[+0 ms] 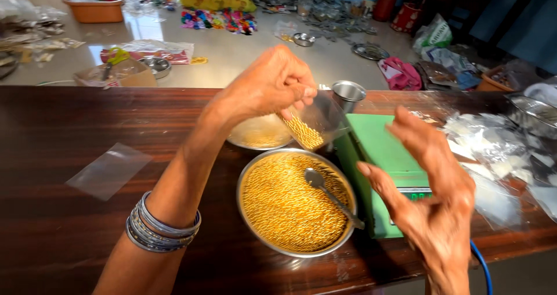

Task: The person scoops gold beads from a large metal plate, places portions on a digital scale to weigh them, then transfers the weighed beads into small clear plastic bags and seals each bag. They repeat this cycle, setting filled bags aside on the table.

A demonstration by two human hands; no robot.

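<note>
My left hand (272, 83) pinches the top of a small clear plastic bag (313, 123) partly filled with golden beads and holds it tilted above a round steel bowl (246, 182) full of the same golden beads. A steel spoon (328, 193) lies in that bowl with its handle over the right rim. My right hand (435, 190) hovers with fingers spread and nothing in it, over the near end of a green weighing scale (377, 150). A second, shallower steel dish (258, 135) sits behind the bowl, partly hidden by my left hand.
A loose clear bag (109, 170) lies flat on the dark wooden table at the left. A pile of clear bags (499, 155) covers the right side. A small steel cup (348, 93) stands behind the scale. Beyond the table, the floor holds trays, bowls and coloured items.
</note>
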